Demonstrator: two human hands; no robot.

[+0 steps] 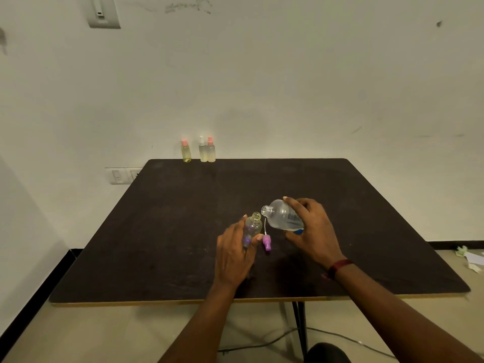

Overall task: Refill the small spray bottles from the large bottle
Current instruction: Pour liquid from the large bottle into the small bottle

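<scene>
The left hand [233, 252] is gripping the uncapped small bottle [253, 226]; the right hand [311, 231] is holding the large bottle [281, 217] tilted beside it. A purple spray cap [267, 242] is lying on the counter [183, 218] between both hands, with three capped bottles [207, 153] standing far beyond.

In the left fingers [255, 239], small bottle [253, 225]: clear, yellowish, purple glints. In the right fingers [294, 206], large bottle [280, 217]: frosted clear, grey label, blue base. Between the two, purple spray cap [267, 242], white tube. Beneath, dark brown counter [183, 218], tan edge. Far beyond the fingers, pale yellow bottles [186, 154], pink and whitish caps.
</scene>
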